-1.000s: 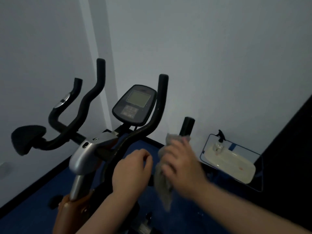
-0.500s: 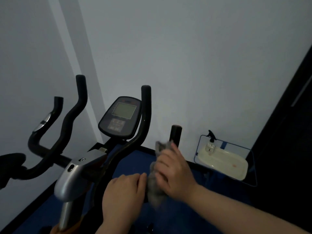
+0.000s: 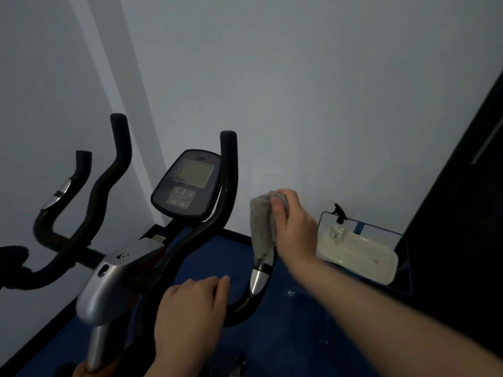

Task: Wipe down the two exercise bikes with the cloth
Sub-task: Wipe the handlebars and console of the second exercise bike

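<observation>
My right hand (image 3: pixel 292 227) has the grey cloth (image 3: pixel 262 227) bunched round the upright right grip (image 3: pixel 260 276) of the exercise bike (image 3: pixel 114 287), fingers curled over its top; my left hand (image 3: pixel 190 314) curls on the black bar below it, steadying. The cloth looks soft and light, so I judge it moulds to the tube; best gripped through its bunched middle, the rigid, heavy-seeming bike braced at the bar.

Exercise bike (image 3: pixel 117 284) set left, against the wall corner; console (image 3: pixel 189 185) mounted between the handlebar uprights. Cloth (image 3: pixel 261 227) draped over the right handlebar grip (image 3: pixel 258 278), held there by the right hand (image 3: pixel 292 227). Left hand (image 3: pixel 190 314) placed on the lower bar. Spray bottle (image 3: pixel 337 227) stood on tray (image 3: pixel 381 257), right of the bike, on the floor (image 3: pixel 299 336).
</observation>
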Motion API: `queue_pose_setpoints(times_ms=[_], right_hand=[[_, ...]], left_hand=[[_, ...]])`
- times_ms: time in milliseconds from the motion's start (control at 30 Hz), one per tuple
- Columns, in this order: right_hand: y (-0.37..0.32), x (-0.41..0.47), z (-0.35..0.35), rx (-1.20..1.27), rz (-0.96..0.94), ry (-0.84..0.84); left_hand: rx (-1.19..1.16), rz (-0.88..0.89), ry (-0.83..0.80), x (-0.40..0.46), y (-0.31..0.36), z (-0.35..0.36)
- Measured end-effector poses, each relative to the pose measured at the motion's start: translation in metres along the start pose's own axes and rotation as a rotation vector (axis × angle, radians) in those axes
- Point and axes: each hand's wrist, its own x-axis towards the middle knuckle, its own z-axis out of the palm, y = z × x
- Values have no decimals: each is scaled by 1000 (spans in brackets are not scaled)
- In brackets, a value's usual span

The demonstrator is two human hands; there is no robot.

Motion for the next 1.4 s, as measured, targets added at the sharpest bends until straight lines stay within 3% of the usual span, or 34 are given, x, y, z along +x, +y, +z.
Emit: queue_pose_setpoints(times_ms=[100,333,433,533,600,767,900,1033,1133,1267,1333,1400], right_hand=[[-11,-35,12,292,352,80],[-14,12,5,442,390,-194],[-15,11,14,391,356,-18],[-20,-3,21,450,585,163],[-23,-20,24,499,689,167],[-32,-67,29,427,407,138],[-24,-21,21,536,453,-40],[-10,15,12,390,249,-118],[-12,21,16,391,247,-34],[-19,11,16,661,659,374],[-22,-15,14,587,623,398],[-21,-57,16,484,460,281]], left_hand=[[10,-11,8,1,2,1],[-2,-16,14,3,0,4],[16,-6,8,1,0,5],[19,-19,-5,0,0,5],[4,-27,2,-1,-1,5],[1,-25,28,1,0,5],[1,-28,44,1,-1,5],[-22,-34,28,1,-1,5],[-42,-53,28,1,0,5],[-40,-56,25,1,0,6],[-38,-58,36,1,1,6],[-40,-63,40,1,0,6]])
